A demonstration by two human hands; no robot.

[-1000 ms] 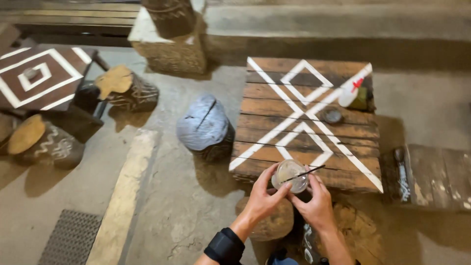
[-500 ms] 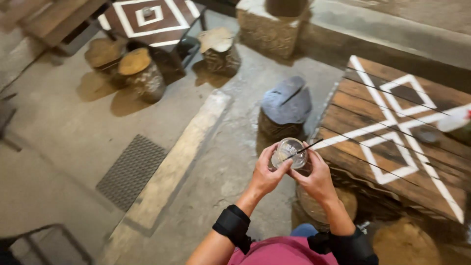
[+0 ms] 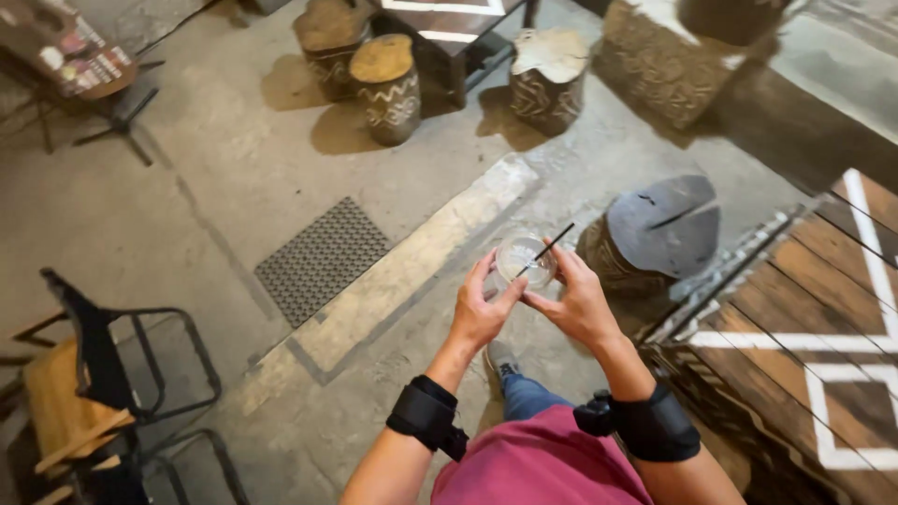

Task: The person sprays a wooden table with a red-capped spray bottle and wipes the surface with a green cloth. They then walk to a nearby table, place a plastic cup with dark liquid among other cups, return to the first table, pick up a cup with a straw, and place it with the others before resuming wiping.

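At frame center, the left hand [image 3: 479, 313] and right hand [image 3: 575, 304] each clamp their grip on the clear plastic cup [image 3: 524, 260], steadying its black straw [image 3: 545, 248] above the floor.

Cup [image 3: 526, 260]: clear glossy plastic with a domed lid, thin black straw [image 3: 554, 241] looks like matt plastic. Desk [image 3: 823, 327]: rough weathered wood planks, matt white painted lines. Stump stools [image 3: 388, 89]: raw wood, rough bark with white painted zigzags. One stump topped by a grey matt cushion [image 3: 666, 224], probably cloth. Floor [image 3: 187, 187]: rough matt concrete. Floor grate [image 3: 323, 259]: dark perforated metal. Folding chair [image 3: 103, 374]: black metal frame, wooden seat.
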